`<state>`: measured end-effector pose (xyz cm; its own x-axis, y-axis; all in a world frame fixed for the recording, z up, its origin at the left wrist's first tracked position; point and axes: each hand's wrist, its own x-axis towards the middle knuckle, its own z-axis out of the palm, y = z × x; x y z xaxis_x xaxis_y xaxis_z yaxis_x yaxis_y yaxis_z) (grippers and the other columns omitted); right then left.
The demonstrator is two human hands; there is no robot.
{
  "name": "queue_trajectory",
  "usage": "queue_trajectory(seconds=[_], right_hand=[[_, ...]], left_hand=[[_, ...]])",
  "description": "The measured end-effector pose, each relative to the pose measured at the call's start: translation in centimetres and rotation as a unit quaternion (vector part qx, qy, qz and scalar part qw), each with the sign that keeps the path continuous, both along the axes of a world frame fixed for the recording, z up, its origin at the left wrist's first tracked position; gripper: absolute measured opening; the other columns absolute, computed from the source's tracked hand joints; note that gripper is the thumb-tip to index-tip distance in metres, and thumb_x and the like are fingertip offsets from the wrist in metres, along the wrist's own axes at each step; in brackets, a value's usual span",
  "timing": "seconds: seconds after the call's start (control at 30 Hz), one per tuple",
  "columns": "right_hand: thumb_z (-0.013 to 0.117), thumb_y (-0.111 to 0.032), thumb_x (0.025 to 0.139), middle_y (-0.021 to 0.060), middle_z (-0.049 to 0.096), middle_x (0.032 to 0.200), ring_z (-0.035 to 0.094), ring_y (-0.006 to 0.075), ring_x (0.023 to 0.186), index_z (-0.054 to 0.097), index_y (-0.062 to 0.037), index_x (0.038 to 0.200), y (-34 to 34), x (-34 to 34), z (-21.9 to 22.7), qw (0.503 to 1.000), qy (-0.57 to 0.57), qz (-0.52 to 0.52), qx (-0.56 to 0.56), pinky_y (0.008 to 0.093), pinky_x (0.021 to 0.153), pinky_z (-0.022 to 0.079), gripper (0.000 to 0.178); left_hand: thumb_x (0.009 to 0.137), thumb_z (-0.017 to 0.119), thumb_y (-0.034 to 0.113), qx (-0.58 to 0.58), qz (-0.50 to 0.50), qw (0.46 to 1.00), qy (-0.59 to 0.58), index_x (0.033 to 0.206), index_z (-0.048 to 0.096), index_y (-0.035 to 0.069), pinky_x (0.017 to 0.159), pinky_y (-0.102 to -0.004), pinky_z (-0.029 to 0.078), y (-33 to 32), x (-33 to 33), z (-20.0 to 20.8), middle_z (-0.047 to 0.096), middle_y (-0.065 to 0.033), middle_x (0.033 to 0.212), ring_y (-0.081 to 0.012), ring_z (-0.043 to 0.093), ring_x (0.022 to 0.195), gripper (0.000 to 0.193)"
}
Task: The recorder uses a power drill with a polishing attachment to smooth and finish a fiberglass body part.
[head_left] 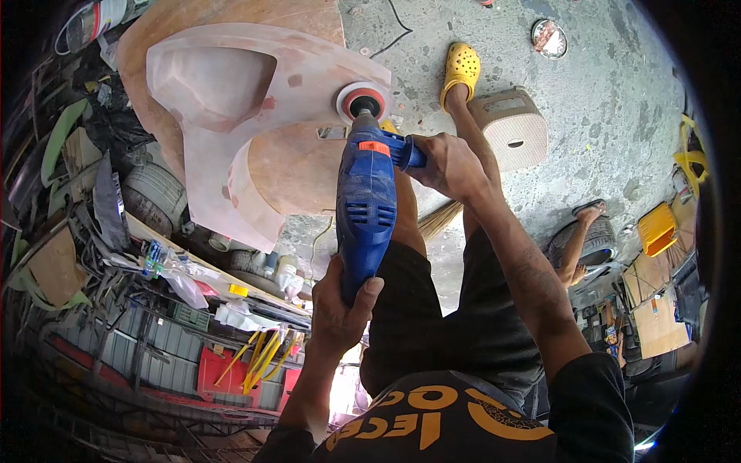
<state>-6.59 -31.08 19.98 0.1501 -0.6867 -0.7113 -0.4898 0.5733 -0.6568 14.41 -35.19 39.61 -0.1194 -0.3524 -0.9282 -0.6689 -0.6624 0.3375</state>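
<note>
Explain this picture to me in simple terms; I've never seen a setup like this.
There's no robot here, only a person's bare hands. The single picture comes from a wide fisheye camera on their head, looking down, so straight edges bend near the rim.

The left hand grips the rear of a blue power tool; the right hand holds its side handle. A round pad at the tool's front overlaps the end of a pale, curved panel, which lies on a brown board. A light stool stands on the concrete floor.
</note>
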Motion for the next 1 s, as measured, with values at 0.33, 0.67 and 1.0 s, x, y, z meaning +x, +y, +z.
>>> queue_trajectory(seconds=[0.33, 0.67, 1.0], right_hand=[[0.078, -0.025, 0.077, 0.0209, 0.069, 0.079, 0.068, 0.0398, 0.081, 0.068, -0.0043, 0.109, 0.0, 0.4, -0.2, 1.000, -0.009, 0.000, -0.002, 0.0480, 0.075, 0.054, 0.040], [0.077, -0.025, 0.078, 0.0203, 0.069, 0.080, 0.069, 0.0391, 0.080, 0.068, -0.0040, 0.110, -0.1, 0.1, -0.1, 1.000, 0.005, 0.006, -0.004, 0.0477, 0.075, 0.055, 0.039], [0.077, -0.025, 0.078, 0.0207, 0.069, 0.081, 0.069, 0.0393, 0.081, 0.068, -0.0059, 0.110, 0.0, 1.3, -0.6, 1.000, -0.008, -0.004, -0.020, 0.0479, 0.075, 0.055, 0.038]], left_hand=[[0.093, 0.066, 0.038, -0.002, -0.001, 1.000, 0.001, 0.109, 0.054, 0.000, 0.047, -0.0300, 0.047, -0.2, 0.0, 0.1, 0.057, -0.0044, 0.059, -0.0138, 0.058, 0.047, 0.043], [0.094, 0.065, 0.037, -0.004, -0.001, 1.000, 0.011, 0.109, 0.054, 0.000, 0.046, -0.0292, 0.046, -0.1, 0.1, 0.0, 0.057, -0.0040, 0.059, -0.0131, 0.057, 0.047, 0.042], [0.094, 0.063, 0.045, 0.006, 0.002, 1.000, -0.012, 0.112, 0.054, -0.001, 0.046, -0.0299, 0.047, -0.4, 0.3, 0.2, 0.058, -0.0052, 0.062, -0.0138, 0.059, 0.048, 0.051]])
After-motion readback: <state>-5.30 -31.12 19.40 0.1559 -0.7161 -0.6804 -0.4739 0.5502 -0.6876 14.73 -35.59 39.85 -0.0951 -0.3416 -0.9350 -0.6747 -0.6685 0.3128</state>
